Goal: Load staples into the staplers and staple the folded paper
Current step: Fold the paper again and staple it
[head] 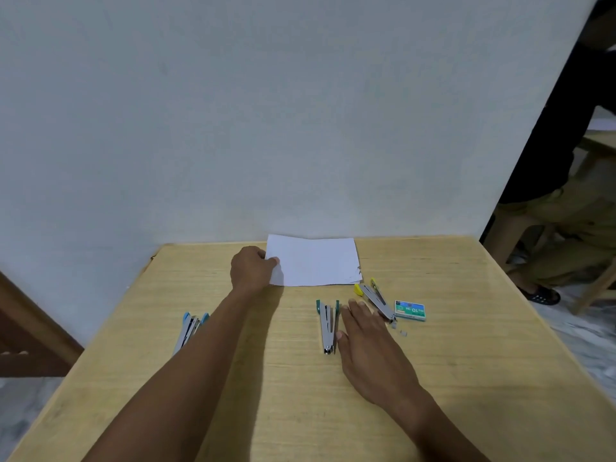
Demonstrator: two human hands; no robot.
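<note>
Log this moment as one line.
left hand pinches folded paper edge | right hand flat on table beside green stapler | yellow stapler, blue stapler, staple box untouched

wooden table (pixel 466 378); on it folded paper (pixel 316 261); blue stapler (pixel 190 328); green stapler (pixel 327 325); yellow stapler (pixel 375 296); staple box (pixel 410 310)

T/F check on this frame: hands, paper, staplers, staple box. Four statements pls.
1. The left hand grips the paper by its left edge. True.
2. The right hand holds the green stapler. False: it lies flat beside it, holding nothing.
3. Three staplers lie on the table. True.
4. The staple box sits beside the blue stapler. False: it sits beside the yellow stapler, far right.
</note>
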